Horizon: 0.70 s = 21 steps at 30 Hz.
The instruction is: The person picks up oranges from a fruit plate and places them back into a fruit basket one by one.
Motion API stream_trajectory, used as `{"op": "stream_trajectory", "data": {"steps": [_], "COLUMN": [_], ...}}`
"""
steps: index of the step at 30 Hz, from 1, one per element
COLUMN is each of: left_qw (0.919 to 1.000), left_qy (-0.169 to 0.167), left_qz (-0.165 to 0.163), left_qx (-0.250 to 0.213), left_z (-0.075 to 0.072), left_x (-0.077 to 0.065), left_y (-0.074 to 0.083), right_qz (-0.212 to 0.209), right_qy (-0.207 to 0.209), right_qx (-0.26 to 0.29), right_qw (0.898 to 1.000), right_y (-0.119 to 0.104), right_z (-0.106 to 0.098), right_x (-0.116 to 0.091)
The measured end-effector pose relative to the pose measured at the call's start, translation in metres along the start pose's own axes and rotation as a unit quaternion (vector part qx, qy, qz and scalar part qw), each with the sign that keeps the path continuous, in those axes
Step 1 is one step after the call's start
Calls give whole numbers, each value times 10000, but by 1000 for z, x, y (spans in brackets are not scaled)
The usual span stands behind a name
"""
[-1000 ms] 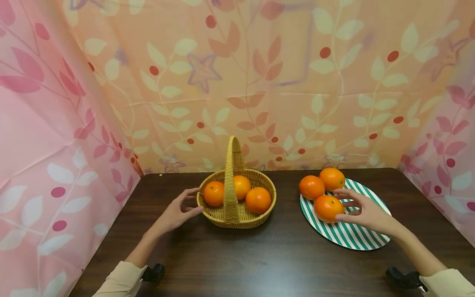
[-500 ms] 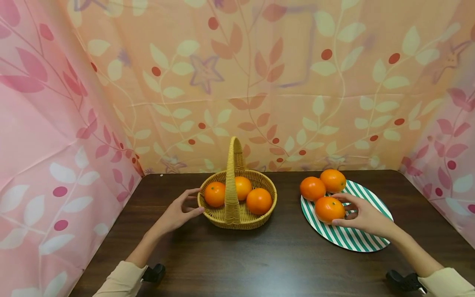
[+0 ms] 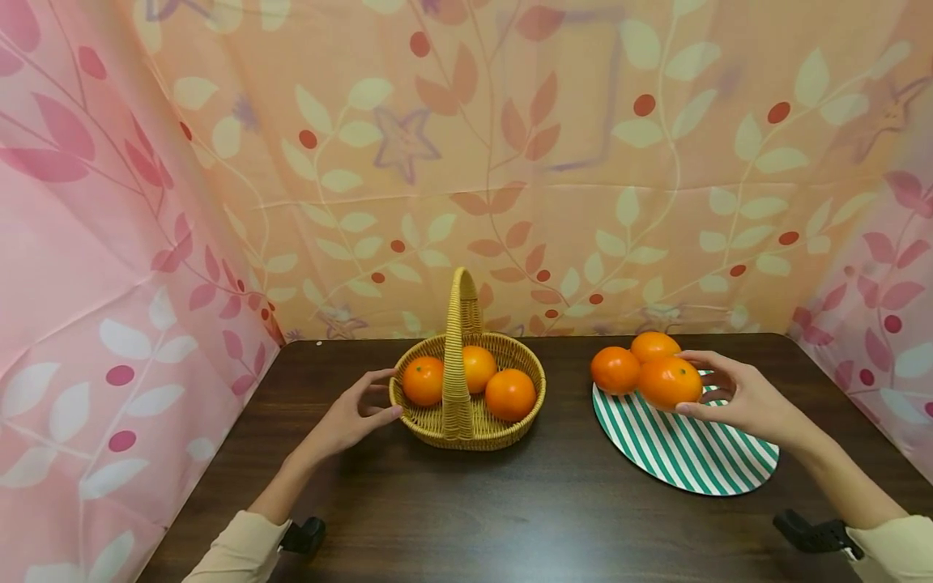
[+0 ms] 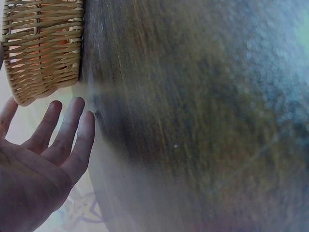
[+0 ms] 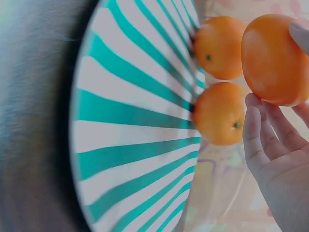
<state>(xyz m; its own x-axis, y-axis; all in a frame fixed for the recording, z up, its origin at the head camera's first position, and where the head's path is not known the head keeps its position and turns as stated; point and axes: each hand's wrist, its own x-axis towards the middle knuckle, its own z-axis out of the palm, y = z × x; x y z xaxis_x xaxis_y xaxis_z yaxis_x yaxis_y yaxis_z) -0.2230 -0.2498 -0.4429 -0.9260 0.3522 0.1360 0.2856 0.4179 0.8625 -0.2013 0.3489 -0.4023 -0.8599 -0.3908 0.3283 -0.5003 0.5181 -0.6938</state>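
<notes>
In the head view my right hand (image 3: 751, 401) holds an orange (image 3: 669, 383) between thumb and fingers, above a green-and-white striped plate (image 3: 700, 457). The right wrist view shows this held orange (image 5: 274, 60) raised off the plate, beside two others at the plate's far edge. Those are a left orange (image 3: 615, 370) and a back orange (image 3: 653, 345). My left hand (image 3: 350, 413) touches the left end of a yellow wicker basket (image 3: 474, 442) with thumb and index finger. Its other fingers reach out, relaxed, in the left wrist view. Three oranges lie inside the basket, around its tall handle (image 3: 455, 364).
A dark brown wooden table (image 3: 510, 518) carries the basket left of centre and the plate at the right. Floral cloth (image 3: 466, 162) hangs behind the table and along both sides. Black straps with camera mounts sit on both wrists.
My right hand has closed on the front orange and lifted it off the plate, shifting slightly right and up. The left hand and the basket have stayed in place.
</notes>
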Motion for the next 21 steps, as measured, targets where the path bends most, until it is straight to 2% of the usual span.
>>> {"op": "stream_trajectory", "data": {"steps": [9, 21], "left_qw": [9999, 10000], "left_qy": [-45, 34], "left_qz": [-80, -31], "left_qx": [-48, 59], "left_z": [1, 1], "left_x": [1, -2], "left_y": [1, 3], "right_qz": [7, -95], "right_qy": [82, 82], "right_qx": [-1, 478], "right_qw": [10000, 9988], "right_y": [-11, -26], "right_z": [-1, 23], "right_x": [17, 49]}}
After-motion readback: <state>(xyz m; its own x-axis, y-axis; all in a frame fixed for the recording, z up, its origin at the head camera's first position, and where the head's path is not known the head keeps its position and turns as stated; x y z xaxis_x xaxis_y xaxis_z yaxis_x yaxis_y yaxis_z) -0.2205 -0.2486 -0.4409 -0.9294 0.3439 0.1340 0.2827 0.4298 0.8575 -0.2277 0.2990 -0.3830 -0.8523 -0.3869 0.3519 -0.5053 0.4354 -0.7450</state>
